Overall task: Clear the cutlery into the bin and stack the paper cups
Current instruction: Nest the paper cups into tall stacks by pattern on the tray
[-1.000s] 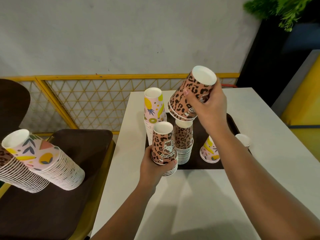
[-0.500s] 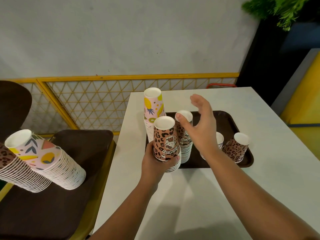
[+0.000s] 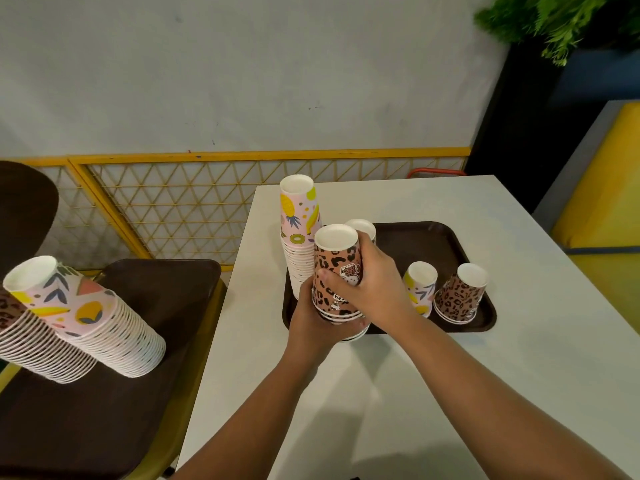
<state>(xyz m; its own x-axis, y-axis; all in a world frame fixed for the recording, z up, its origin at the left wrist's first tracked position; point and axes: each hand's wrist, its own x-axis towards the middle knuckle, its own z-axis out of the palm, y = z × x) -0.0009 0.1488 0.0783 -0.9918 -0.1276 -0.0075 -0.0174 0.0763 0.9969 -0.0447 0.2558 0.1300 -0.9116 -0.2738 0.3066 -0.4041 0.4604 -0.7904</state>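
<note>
Leopard stack: an upside-down stack of leopard-print paper cups [image 3: 336,271], brown with black spots and a small cartoon figure, white base upward, held upright at the near-left corner of the brown tray [image 3: 429,237].
Left hand: the left hand [image 3: 313,320] cups the lower rims of the stack from below and behind, fingers curled round it.
Right hand: the right hand [image 3: 372,289] wraps the stack's middle from the right, its fingers [image 3: 329,277] closed across the printed front.
Fruit stack: a taller pink stack of fruit-print cups [image 3: 299,233], pineapple and banana motifs, stands upright just left of the held stack.
Behind: another cup base [image 3: 362,227] peeks out behind the right hand; its print is hidden.
Loose cups: one fruit-print cup [image 3: 419,287] and a short leopard stack [image 3: 460,292] sit inverted on the tray's right half, just beside each other.
Bench: the white bench [image 3: 519,375] carries the tray.
Side tray: two long cup stacks [image 3: 86,320] lie tilted on a second brown tray [image 3: 156,289] to the left.
</note>
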